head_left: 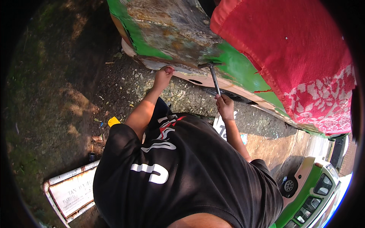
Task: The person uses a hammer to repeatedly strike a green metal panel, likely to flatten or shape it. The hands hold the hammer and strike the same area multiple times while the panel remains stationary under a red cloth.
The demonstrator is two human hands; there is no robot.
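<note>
My right hand is closed round the lower end of a hammer's handle. The metal hammer points away from me, and its head lies against or just over the lower part of a vehicle's body panel. That panel is green at its edges, with a large patch scraped down to brown and grey. My left hand is closed at the panel's ragged lower edge, left of the hammer head. Whether it grips the edge or a small thing is hidden by the fingers.
A red cloth with a white flower pattern drapes over the vehicle at right. Below the panel lies gravelly ground, with a yellow scrap on it. A rusty white-framed sign lies lower left. Another green and cream vehicle stands lower right.
</note>
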